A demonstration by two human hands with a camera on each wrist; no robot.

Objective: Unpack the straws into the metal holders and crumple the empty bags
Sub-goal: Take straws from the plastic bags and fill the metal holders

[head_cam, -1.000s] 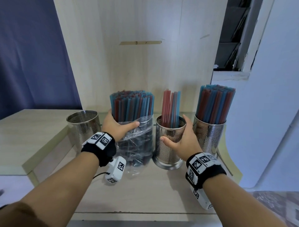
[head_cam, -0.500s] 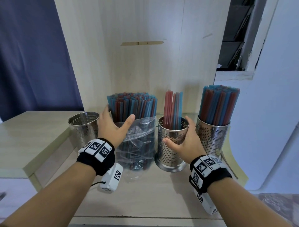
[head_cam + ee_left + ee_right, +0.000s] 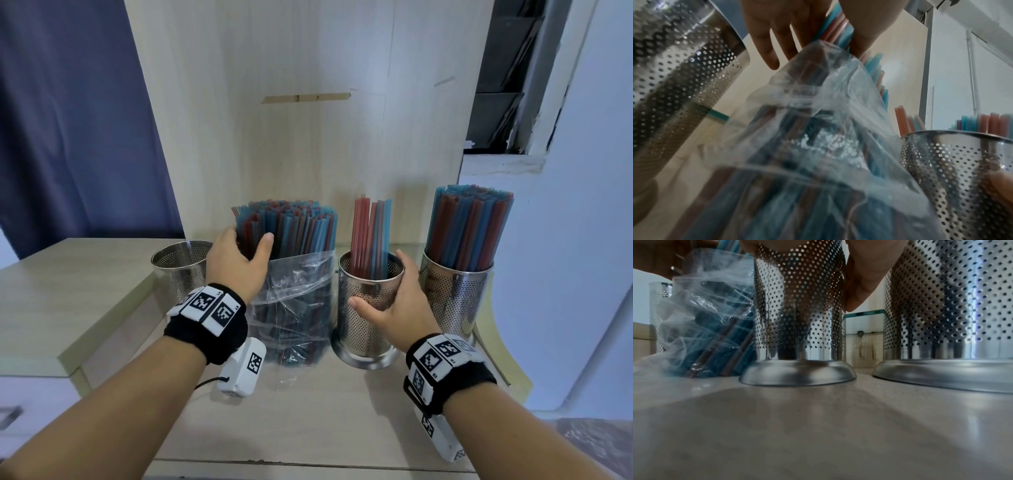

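A clear plastic bag (image 3: 294,308) stands upright on the shelf, packed with blue and red straws (image 3: 298,229) that stick out of its top. My left hand (image 3: 239,260) grips a clump of those straws at the bag's left side, thumb in front, fingers behind. In the left wrist view the fingers (image 3: 764,32) curl round the straws (image 3: 838,29) above the bag (image 3: 818,129). My right hand (image 3: 394,301) holds the middle metal holder (image 3: 363,308), which has a few straws (image 3: 371,236) in it. From the right wrist view I see that holder (image 3: 797,313) resting on its base.
An empty perforated holder (image 3: 181,263) stands at the left, close to my left hand. A full holder (image 3: 455,301) of straws stands at the right, right next to the middle one. A wooden panel (image 3: 308,137) backs the shelf. A raised step (image 3: 68,308) lies to the left.
My left hand has risen from the bag's side to the exposed straw tops and closed on a clump. My right hand has stayed on the middle holder.
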